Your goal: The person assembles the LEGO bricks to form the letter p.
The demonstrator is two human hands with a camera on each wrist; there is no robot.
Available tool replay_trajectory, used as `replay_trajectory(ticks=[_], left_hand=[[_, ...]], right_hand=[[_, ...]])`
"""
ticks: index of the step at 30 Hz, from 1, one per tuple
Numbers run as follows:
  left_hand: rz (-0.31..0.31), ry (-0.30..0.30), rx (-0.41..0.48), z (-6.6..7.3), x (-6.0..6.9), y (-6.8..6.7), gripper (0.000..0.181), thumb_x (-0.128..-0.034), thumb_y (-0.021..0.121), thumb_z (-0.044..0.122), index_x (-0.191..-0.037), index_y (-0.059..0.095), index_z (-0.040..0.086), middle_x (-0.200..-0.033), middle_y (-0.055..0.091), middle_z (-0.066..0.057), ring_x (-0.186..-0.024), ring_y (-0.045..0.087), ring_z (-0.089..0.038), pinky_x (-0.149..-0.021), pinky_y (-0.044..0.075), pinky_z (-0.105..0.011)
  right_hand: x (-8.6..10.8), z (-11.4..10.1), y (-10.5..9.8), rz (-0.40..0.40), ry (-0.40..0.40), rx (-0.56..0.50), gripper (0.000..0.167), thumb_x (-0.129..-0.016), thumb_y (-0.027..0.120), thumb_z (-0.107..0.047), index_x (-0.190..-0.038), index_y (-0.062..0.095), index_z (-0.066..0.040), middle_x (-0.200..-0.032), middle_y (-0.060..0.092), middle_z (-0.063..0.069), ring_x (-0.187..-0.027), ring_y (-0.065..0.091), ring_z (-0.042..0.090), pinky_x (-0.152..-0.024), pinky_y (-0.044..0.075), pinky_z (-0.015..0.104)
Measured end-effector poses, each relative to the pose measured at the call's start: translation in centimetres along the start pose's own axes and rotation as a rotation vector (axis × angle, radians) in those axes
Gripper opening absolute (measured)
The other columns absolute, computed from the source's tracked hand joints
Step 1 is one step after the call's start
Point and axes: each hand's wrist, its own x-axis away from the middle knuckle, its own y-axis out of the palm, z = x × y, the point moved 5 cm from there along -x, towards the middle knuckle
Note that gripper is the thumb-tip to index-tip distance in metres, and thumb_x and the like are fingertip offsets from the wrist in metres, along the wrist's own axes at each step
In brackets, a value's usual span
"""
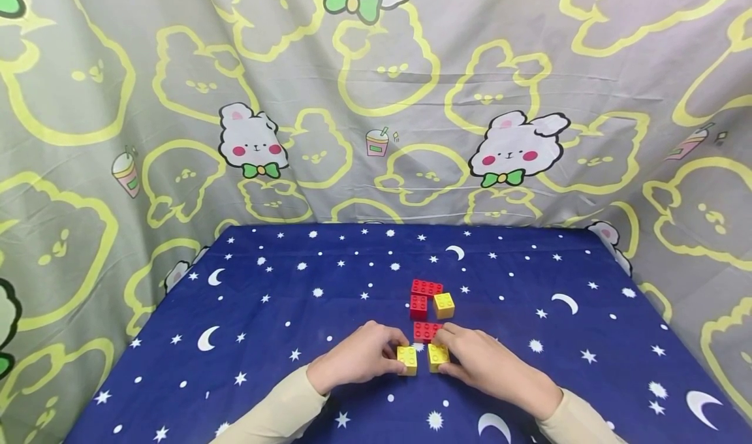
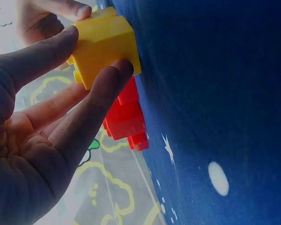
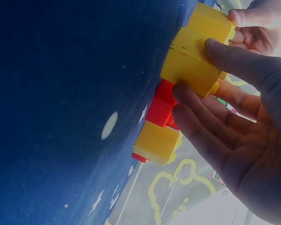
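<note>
The left hand [image 1: 367, 356] pinches a yellow block [image 1: 407, 360] between thumb and fingers; in the left wrist view its thumb and a finger lie on that yellow block [image 2: 107, 47]. Beside it, a small gap to the right, the right hand [image 1: 484, 365] grips another yellow block [image 1: 437, 358], which the right wrist view shows between thumb and fingers [image 3: 189, 65]. Just behind the two yellow blocks lies a red block [image 1: 427, 332], partly covered by the right hand's fingers. Both gripped blocks are upright, studs up, at the cloth.
Farther back, a red block [image 1: 418, 307] stands near another red block [image 1: 427, 288], with a third yellow block [image 1: 443, 305] to the right. A dark blue cloth [image 1: 282, 379] with white stars and moons covers the table. A patterned curtain [image 1: 411, 189] hangs behind.
</note>
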Motion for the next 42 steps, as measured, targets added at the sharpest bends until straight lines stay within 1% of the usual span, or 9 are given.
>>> replay_trajectory(ticks=[9,15,21,25,28,32,35,42], left_hand=[[-0.001,0.016,-0.001,0.1,-0.1,0.2,0.032,-0.0855,0.085,0.022,-0.114,0.075,0.011,-0.098,0.074,0.006,-0.074,0.064,0.002,-0.070,0.055,-0.015],[0.004,0.023,-0.012,0.1,-0.1,0.2,0.032,-0.0860,0.084,0.024,-0.114,0.075,0.012,-0.097,0.074,0.008,-0.074,0.064,0.003,-0.070,0.055,-0.016],[-0.005,0.022,-0.001,-0.1,0.0,0.4,0.030,-0.0869,0.084,0.023,-0.113,0.075,0.014,-0.097,0.074,0.008,-0.075,0.065,0.003,-0.069,0.055,-0.016],[-0.006,0.035,-0.007,0.0,-0.1,0.3,0.030,-0.0870,0.084,0.024,-0.114,0.074,0.014,-0.098,0.075,0.008,-0.076,0.065,0.003,-0.071,0.056,-0.016],[-0.012,0.041,-0.001,0.1,-0.1,0.2,0.033,-0.0868,0.084,0.025,-0.116,0.073,0.013,-0.102,0.075,0.007,-0.078,0.066,0.003,-0.072,0.056,-0.016],[-0.015,0.039,0.023,0.1,0.0,-0.2,0.039,-0.0865,0.084,0.027,-0.120,0.072,0.010,-0.106,0.075,0.003,-0.080,0.068,0.003,-0.073,0.057,-0.016],[-0.009,0.029,0.031,0.0,0.1,-0.6,0.042,-0.0859,0.085,0.026,-0.120,0.071,0.008,-0.106,0.075,0.002,-0.080,0.068,0.001,-0.074,0.057,-0.017],[0.006,0.018,0.027,-0.3,0.1,-0.9,0.040,-0.0828,0.087,0.019,-0.118,0.072,0.008,-0.108,0.074,0.002,-0.084,0.068,-0.001,-0.076,0.057,-0.019]], right_hand=[[0.0,0.0,0.2,-0.020,0.028,-0.037,0.027,-0.089,0.081,-0.029,-0.103,0.063,-0.014,-0.088,0.049,-0.010,-0.068,0.046,0.003,-0.060,0.042,0.021],[-0.1,0.0,0.3,-0.001,0.016,-0.021,0.027,-0.089,0.081,-0.028,-0.103,0.062,-0.014,-0.087,0.049,-0.010,-0.066,0.045,0.003,-0.060,0.042,0.022],[0.0,0.1,0.8,-0.030,0.004,-0.059,0.030,-0.091,0.079,-0.026,-0.105,0.056,-0.015,-0.089,0.050,-0.010,-0.068,0.047,0.003,-0.062,0.044,0.022],[0.1,0.2,0.7,-0.046,0.003,-0.068,0.032,-0.091,0.079,-0.027,-0.106,0.054,-0.016,-0.088,0.048,-0.011,-0.070,0.048,0.003,-0.063,0.044,0.022],[0.2,0.2,0.3,-0.069,0.012,-0.092,0.032,-0.091,0.079,-0.027,-0.110,0.056,-0.016,-0.090,0.050,-0.011,-0.072,0.049,0.003,-0.065,0.046,0.023],[0.3,0.3,-0.2,-0.084,0.025,-0.107,0.039,-0.091,0.079,-0.028,-0.122,0.059,-0.015,-0.101,0.058,-0.011,-0.081,0.055,0.003,-0.073,0.054,0.027],[0.3,0.4,-0.6,-0.068,0.012,-0.103,0.044,-0.090,0.080,-0.028,-0.127,0.060,-0.015,-0.106,0.061,-0.010,-0.086,0.059,0.005,-0.078,0.057,0.031],[0.4,0.4,-0.9,-0.028,-0.038,-0.118,0.042,-0.089,0.081,-0.024,-0.125,0.061,-0.015,-0.107,0.063,-0.010,-0.089,0.062,0.007,-0.081,0.058,0.030]])
